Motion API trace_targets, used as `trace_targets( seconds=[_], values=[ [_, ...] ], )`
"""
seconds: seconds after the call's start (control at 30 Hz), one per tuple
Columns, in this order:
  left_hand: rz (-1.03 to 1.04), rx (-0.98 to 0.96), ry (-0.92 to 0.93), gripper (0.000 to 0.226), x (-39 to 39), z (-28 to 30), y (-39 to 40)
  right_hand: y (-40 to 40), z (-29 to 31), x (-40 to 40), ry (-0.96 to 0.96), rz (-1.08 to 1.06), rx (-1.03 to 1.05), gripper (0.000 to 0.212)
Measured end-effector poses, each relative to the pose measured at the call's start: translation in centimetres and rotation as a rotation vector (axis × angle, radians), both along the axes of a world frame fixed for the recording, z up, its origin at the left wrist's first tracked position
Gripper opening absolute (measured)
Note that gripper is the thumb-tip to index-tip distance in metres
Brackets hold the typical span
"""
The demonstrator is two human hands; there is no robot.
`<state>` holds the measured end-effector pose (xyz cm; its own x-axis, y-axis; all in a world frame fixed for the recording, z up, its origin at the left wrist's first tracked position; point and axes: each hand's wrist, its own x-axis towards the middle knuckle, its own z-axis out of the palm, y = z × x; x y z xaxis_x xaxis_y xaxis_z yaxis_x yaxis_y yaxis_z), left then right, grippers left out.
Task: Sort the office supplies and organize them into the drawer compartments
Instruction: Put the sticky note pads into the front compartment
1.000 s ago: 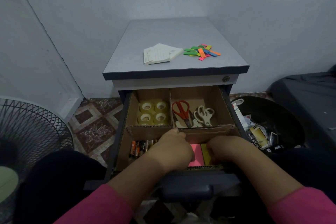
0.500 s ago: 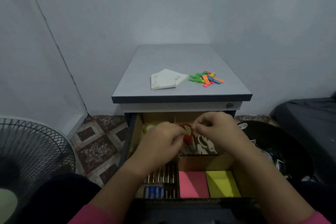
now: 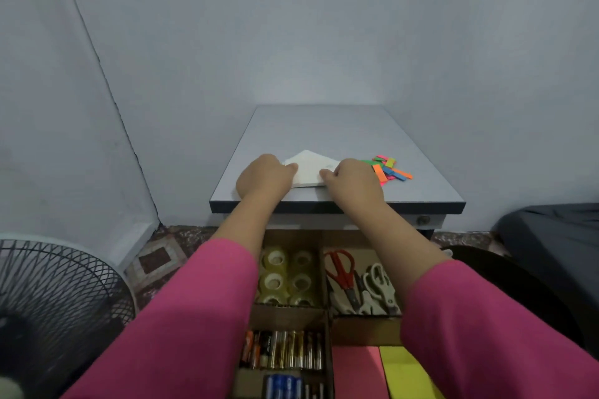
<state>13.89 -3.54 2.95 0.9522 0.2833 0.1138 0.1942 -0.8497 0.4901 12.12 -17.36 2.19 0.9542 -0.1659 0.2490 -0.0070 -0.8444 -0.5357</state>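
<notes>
A white stack of note paper (image 3: 309,168) lies on the grey cabinet top (image 3: 324,129). My left hand (image 3: 264,176) grips its left edge and my right hand (image 3: 351,180) grips its right edge. Several coloured sticky flags (image 3: 387,168) lie just right of my right hand. Below, the open drawer (image 3: 290,317) has cardboard compartments: tape rolls (image 3: 287,275) back left, red and white scissors (image 3: 359,282) back right, batteries (image 3: 285,353) front left, pink (image 3: 356,369) and yellow sticky notes (image 3: 405,372) front right.
A black fan grille (image 3: 55,308) stands at the lower left on the tiled floor. A dark round bin (image 3: 486,256) and a dark covered object (image 3: 557,236) sit to the right. Grey walls close in behind the cabinet.
Both hands rose out of the drawer's front compartment, passed over the scissors, and now hold the white paper stack on the cabinet top. The view tilted upward.
</notes>
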Motion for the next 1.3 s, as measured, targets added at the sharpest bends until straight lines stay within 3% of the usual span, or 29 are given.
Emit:
trace_targets(
  seconds=[0.17, 0.23, 0.33, 0.5, 0.63, 0.8, 0.93, 1.07, 1.17, 1.3],
  values=[
    [0.036, -0.207, -0.136, 0.030, 1.2, -1.0, 1.3, -0.1, -0.3, 0.2, -0.124, 0.027, 0.087, 0.035],
    [-0.007, -0.257, -0.228, 0.025, 1.7, -1.1, 1.7, -0.3, -0.8, -0.2, -0.192, 0.134, -0.021, 0.038],
    [-0.106, -0.197, -0.244, 0.032, 2.4, -1.0, 1.7, -0.6, -1.3, 0.1, -0.195, 0.263, -0.133, 0.056],
    [-0.180, -0.074, -0.183, 0.038, 2.4, -0.9, 1.3, -1.0, -0.8, -0.5, -0.092, 0.378, -0.352, 0.059],
    [-0.122, -0.111, -0.219, 0.036, 1.7, -1.1, 1.4, -1.1, -1.3, -1.5, -0.167, 0.393, -0.334, 0.057],
    [-0.161, -0.110, -0.131, 0.042, 0.8, -0.6, 0.9, -2.2, -1.8, -2.5, -0.246, 0.386, -0.146, 0.032],
    [-0.131, -0.267, 0.014, 0.037, 1.3, 0.3, 1.1, -2.7, -2.0, -3.1, -0.236, 0.377, -0.049, 0.023],
    [-0.095, -0.294, 0.100, 0.022, 0.9, 0.9, 1.4, -3.4, -1.0, -3.8, -0.152, 0.317, 0.565, 0.016],
    [-0.069, -0.211, 0.090, 0.020, 0.8, 0.8, 1.3, -4.2, -0.2, -4.5, -0.113, 0.275, 0.753, 0.016],
    [-0.116, 0.051, 0.104, 0.056, -0.4, 0.8, 0.0, -5.2, 0.0, -6.1, -0.064, 0.287, 0.889, 0.019]
  ],
)
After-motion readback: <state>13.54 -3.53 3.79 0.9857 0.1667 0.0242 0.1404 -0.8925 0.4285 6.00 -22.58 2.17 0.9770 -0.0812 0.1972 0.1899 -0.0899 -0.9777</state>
